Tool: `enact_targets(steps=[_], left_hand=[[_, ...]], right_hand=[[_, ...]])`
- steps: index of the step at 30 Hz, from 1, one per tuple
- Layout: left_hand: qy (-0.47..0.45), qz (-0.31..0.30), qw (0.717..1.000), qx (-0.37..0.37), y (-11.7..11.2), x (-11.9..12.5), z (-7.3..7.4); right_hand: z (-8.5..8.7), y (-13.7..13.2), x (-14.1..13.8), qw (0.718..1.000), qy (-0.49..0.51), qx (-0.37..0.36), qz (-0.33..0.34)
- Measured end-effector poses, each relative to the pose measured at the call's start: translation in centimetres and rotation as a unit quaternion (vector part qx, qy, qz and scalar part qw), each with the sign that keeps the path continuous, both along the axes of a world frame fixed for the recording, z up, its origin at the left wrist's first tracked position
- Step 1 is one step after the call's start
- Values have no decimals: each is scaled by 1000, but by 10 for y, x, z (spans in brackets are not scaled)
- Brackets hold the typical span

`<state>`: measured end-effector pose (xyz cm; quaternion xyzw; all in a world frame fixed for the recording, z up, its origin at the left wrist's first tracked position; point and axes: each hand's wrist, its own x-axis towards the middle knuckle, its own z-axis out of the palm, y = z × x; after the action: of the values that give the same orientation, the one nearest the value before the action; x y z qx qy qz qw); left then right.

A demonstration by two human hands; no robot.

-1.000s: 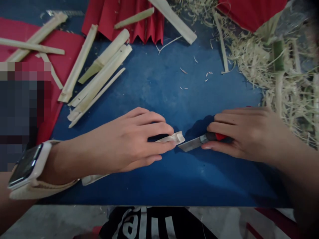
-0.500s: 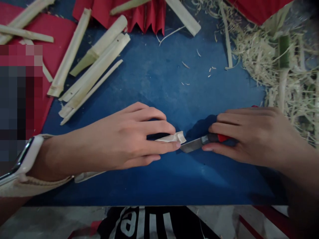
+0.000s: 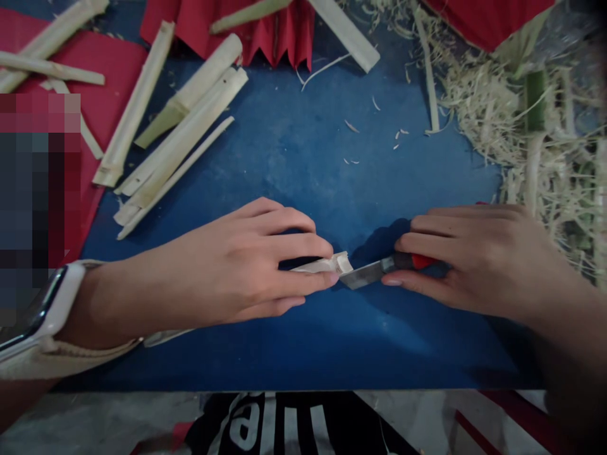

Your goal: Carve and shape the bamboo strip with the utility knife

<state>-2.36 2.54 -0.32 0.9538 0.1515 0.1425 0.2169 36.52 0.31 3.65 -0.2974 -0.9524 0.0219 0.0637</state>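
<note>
My left hand (image 3: 251,265) is closed on a pale split bamboo strip (image 3: 342,261), with fingers on both sides of its end. Most of that strip is hidden under the hand, and a bit of it shows below my wrist. A utility knife (image 3: 364,274) with a red and dark handle is gripped in my right hand (image 3: 467,256). Its blade points left, and its tip is at the near edge of the strip's end, close to my left fingertip. Whether the blade touches the strip I cannot tell.
Several split bamboo pieces (image 3: 184,142) lie at the upper left of the blue table (image 3: 303,354), some on a red sheet (image 3: 114,57). Folded red paper (image 3: 275,38) is at the back. A heap of pale shavings (image 3: 488,114) covers the right side.
The knife's blade tip has shifted slightly left along the strip's end. Both hands keep nearly the same place and grip, while the view has moved a little.
</note>
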Motion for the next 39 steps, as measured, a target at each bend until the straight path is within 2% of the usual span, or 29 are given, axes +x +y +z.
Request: enact_targets(steps=[7, 13, 19, 24, 31, 36, 39], left_hand=[[2, 1, 1000, 21, -2, 1, 2], [-3, 6, 1000, 4, -2, 2, 2], [-22, 6, 999, 43, -4, 6, 2], [-23, 16, 1000, 11, -4, 6, -1], [-38, 7, 999, 18, -1, 5, -7], [-19, -12, 1000, -4, 2, 6, 4], [-16, 29, 999, -43, -8, 13, 13]], right_hand=[[0, -2, 0, 1000, -3, -14, -23], [1, -3, 0, 1000, -8, -2, -24], [6, -6, -5, 1000, -3, 4, -26], [5, -6, -6, 1000, -11, 9, -24], [2, -14, -7, 998, -7, -13, -64], [2, -12, -8, 998, 7, -15, -54], [0, -12, -9, 998, 13, -9, -56]])
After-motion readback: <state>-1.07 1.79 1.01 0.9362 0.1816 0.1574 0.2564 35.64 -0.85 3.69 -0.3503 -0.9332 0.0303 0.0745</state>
